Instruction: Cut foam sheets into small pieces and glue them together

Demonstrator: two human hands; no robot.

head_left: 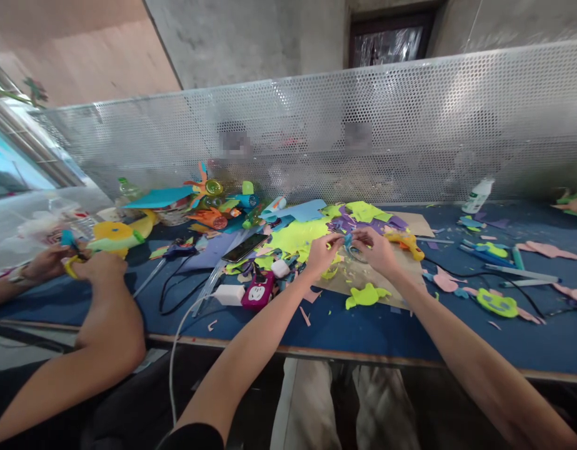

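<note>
In front of me, a small blue foam-like piece (348, 240) is between my two hands, its exact shape hidden by the fingers. My left hand (324, 255) pinches it from the left. From the other side, the fingers of my right hand (376, 251) close on it too. Just below it is a clear round plastic part (356, 252); whether it is joined to the blue piece I cannot tell. Under my hands lies a brown board (401, 287) with scraps. A lime-green cutout (367, 295) rests on its near edge, and an orange-yellow glue gun (406, 244) lies beside my right hand.
At left, a co-worker's hands (98, 265) hold yellow-handled scissors (72, 267) and a blue piece. Lime foam sheets (297, 237), a phone (244, 247) and a white adapter (229, 295) with its cable lie nearby. Pens (522, 272) lie right. A perforated metal panel (307, 137) stands behind.
</note>
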